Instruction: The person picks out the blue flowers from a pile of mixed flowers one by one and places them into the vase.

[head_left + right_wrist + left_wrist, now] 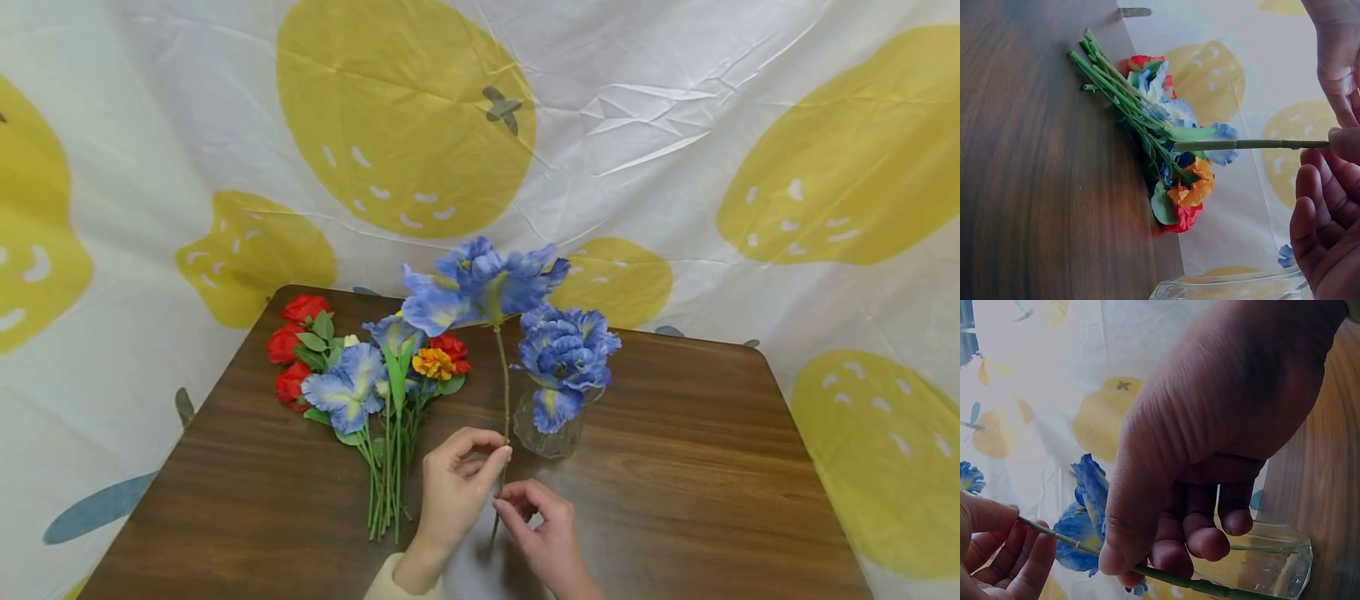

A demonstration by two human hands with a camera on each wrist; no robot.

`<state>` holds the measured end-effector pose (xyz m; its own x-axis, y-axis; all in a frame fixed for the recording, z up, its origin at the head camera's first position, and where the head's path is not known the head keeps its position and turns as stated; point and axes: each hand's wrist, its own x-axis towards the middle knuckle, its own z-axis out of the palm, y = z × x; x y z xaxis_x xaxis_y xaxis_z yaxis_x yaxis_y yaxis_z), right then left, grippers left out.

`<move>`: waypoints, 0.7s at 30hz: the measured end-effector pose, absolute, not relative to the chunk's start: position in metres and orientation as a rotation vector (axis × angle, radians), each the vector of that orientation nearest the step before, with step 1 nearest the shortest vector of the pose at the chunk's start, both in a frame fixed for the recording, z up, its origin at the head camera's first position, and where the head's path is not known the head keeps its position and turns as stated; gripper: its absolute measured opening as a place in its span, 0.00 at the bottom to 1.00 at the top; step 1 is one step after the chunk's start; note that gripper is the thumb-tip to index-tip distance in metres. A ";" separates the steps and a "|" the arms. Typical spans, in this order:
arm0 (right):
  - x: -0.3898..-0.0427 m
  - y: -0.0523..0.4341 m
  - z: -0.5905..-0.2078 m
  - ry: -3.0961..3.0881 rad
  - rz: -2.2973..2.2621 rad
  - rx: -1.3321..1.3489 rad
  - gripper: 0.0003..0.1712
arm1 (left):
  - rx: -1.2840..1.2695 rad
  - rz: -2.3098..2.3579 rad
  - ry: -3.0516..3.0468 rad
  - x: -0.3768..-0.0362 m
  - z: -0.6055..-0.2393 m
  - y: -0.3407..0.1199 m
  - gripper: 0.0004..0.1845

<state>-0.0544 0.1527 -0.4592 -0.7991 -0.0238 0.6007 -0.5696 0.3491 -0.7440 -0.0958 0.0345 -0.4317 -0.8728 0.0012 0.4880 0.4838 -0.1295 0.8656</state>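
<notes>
- Only the head view takes in the whole blue flower (487, 287), upright above the desk (675, 483), between a flower bundle (348, 387) and a glass vase (551, 442).
- The left hand (465, 475) pinches its stem (503, 392) between thumb and fingertips; the right hand (543, 525) pinches the same stem lower down (the two sit near each other, apart).
- The right wrist view brings out the stem's blunt lower end; the left wrist view shows a green stem inside the vase.
- The bundle lies toward the desk's left edge, red heads near the far corner; wood stretches from the vase to the right edge. A patterned cloth (615, 67) hangs behind.
- Petals are ruffled, blue with yellowish streaks; the vase is clear, the desk dark-grained, the cloth creased, slightly shiny.
</notes>
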 end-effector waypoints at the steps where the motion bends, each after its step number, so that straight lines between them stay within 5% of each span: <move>1: -0.054 0.153 -0.459 -2.125 1.461 0.518 0.12 | -0.537 -2.074 -1.822 -0.096 -0.432 0.034 0.02; 21: -0.074 0.182 -0.469 -1.992 1.323 0.481 0.06 | -0.425 -2.082 -1.893 -0.105 -0.445 0.014 0.04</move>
